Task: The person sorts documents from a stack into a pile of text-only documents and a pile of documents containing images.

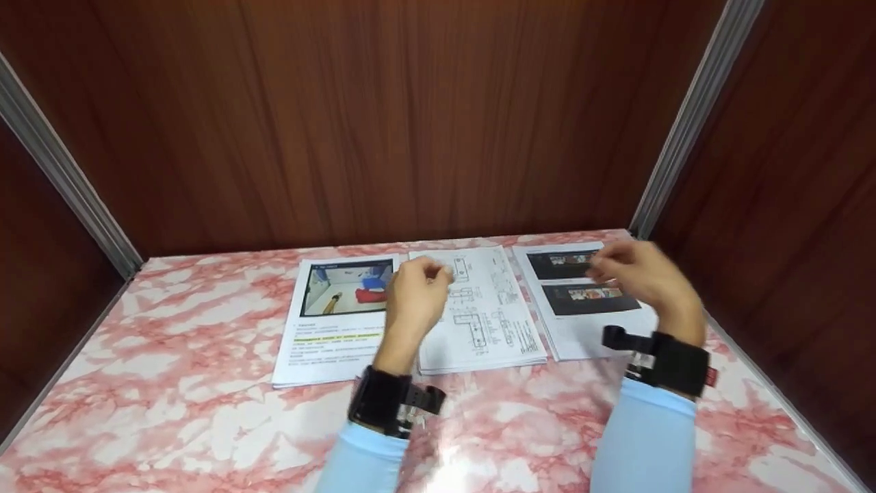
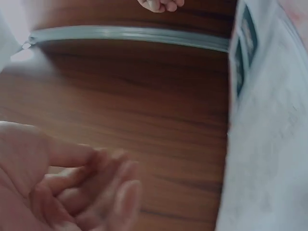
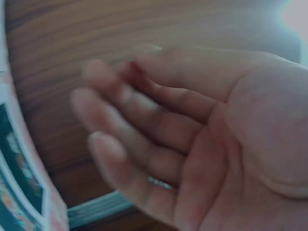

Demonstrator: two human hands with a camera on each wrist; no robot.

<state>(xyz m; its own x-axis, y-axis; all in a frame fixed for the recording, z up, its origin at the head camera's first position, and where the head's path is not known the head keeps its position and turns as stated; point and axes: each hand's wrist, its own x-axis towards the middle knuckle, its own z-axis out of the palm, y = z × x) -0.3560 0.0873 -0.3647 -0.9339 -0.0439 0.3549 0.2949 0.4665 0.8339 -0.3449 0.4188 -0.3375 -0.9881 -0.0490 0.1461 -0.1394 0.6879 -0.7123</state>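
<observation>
My left hand (image 1: 416, 296) is raised over the gap between the left stack of printed sheets (image 1: 321, 373) and the middle stack of sheets (image 1: 503, 322). Its fingers curl loosely, and the left wrist view shows nothing in the palm. Over the right stack of sheets (image 1: 582, 337) hovers my right hand (image 1: 647, 277), bent at the wrist, slightly blurred. In the right wrist view its fingers (image 3: 130, 120) are loosely bent with nothing held. The left stack carries a colour photo and a yellow-highlighted line, the middle one technical line drawings, the right one two dark pictures.
The stacks lie side by side on a red-and-white marbled table (image 1: 185, 356). Behind it stands a brown wood-grain panel (image 1: 383, 123), with side panels joined by metal corner posts (image 1: 698, 103). Black camera straps (image 1: 387, 400) circle both wrists above light blue sleeves (image 1: 643, 438).
</observation>
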